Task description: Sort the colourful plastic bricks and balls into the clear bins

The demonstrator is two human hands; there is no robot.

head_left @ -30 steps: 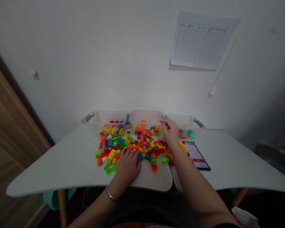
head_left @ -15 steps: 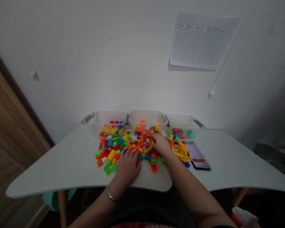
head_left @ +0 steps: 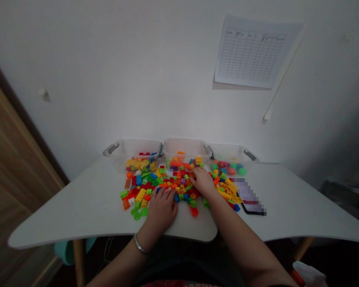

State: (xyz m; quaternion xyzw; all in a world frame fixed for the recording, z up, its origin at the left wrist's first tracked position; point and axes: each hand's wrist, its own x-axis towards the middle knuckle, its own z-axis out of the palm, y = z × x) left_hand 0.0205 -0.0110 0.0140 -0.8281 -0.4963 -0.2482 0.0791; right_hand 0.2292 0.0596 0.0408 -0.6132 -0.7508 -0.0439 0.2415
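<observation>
A spread of plastic building bricks (head_left: 149, 185) in many colours lies in a loose heap on the white table. At the heap's front edge my left hand (head_left: 163, 205) lies palm down, fingers apart over the nearest bricks, with a silver bangle on the wrist. Further back and to the right, my right hand (head_left: 203, 181) reaches into the pile, its thumb and fingers apart among red and orange bricks. Its fingertips are partly hidden, and I make out no brick held in it. A red brick (head_left: 194, 211) and green round pieces (head_left: 137, 213) lie near the front.
Three clear plastic bins stand along the wall: the left bin (head_left: 128, 147) with yellow pieces, the middle bin (head_left: 185, 145) with orange ones, the right bin (head_left: 227, 150) with mixed ones. A phone (head_left: 251, 201) lies right of the bricks. A printed sheet (head_left: 254, 56) hangs above.
</observation>
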